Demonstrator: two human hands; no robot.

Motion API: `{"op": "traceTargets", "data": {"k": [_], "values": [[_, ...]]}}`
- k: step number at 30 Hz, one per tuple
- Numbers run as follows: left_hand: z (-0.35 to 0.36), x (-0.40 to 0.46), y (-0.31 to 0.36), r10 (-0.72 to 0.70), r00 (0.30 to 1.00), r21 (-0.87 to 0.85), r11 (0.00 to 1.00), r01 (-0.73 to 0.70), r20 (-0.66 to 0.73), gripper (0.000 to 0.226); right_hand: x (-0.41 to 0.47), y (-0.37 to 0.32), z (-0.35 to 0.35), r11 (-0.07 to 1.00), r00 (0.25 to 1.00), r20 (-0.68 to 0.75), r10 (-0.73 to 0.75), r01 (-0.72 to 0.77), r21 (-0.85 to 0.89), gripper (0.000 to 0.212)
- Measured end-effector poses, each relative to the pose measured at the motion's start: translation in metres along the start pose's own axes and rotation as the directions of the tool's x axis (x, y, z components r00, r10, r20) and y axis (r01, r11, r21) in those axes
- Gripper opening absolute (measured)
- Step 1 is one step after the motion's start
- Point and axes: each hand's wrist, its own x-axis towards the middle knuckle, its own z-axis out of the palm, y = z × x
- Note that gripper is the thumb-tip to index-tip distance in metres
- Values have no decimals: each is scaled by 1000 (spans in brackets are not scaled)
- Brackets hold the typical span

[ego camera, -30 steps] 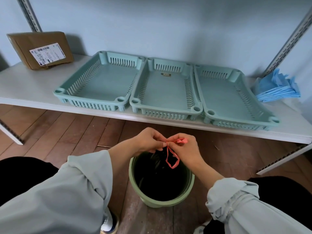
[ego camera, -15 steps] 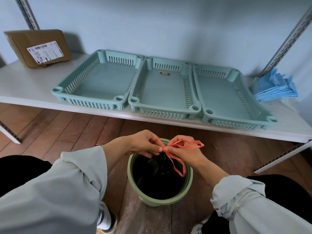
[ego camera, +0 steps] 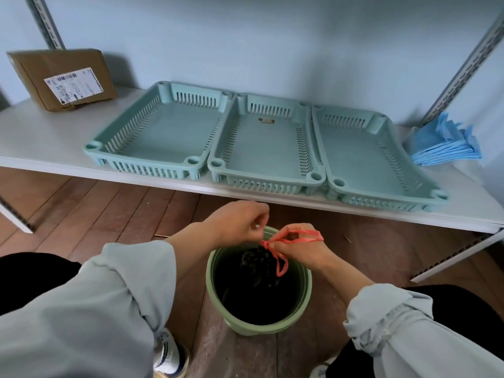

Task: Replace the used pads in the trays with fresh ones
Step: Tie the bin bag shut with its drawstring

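In the head view, the red drawstring of the black bag in the green bin is pinched at its knot by the right hand, while the curled fingers of the left hand have come off the string since a moment ago and hold nothing that can be made out. The loop has been drawn wider and the bag mouth gathered. Disposal is judged nearly done; three trays lie bare on the shelf and fresh blue pads wait beside them.
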Motion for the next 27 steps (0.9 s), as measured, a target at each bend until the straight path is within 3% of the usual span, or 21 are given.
{"op": "traceTargets", "data": {"k": [3,6,8,11,14,17,23,27], "values": [[4,-1,-5,-33,974,-366,924,116,223,29,0,-1,2,999,999,-23,-30,31,40,8],[11,-3,-9,-111,960,-475,851,226,258,23,-2,-2,2,998,999,-16,-33,34,58,6],[12,-1,-9,-161,966,-440,866,237,202,17,-1,-3,4,998,999,-20,-31,32,60,7],[3,1,-9,-167,976,-211,958,194,139,15,2,-7,1,999,998,-42,-40,41,26,4],[-4,-5,-15,-203,971,54,979,198,129,14,2,3,-3,986,986,-82,143,-135,99,6],[14,-14,-21,-270,949,166,956,244,162,13,-1,22,8,933,932,-95,350,-338,123,7],[29,-21,-31,-381,914,-108,912,396,137,11,19,28,6,960,902,-340,265,-280,5,9],[35,-20,-29,-406,908,-145,897,417,101,16,22,23,4,973,872,-489,-4,-110,-204,25]]}}
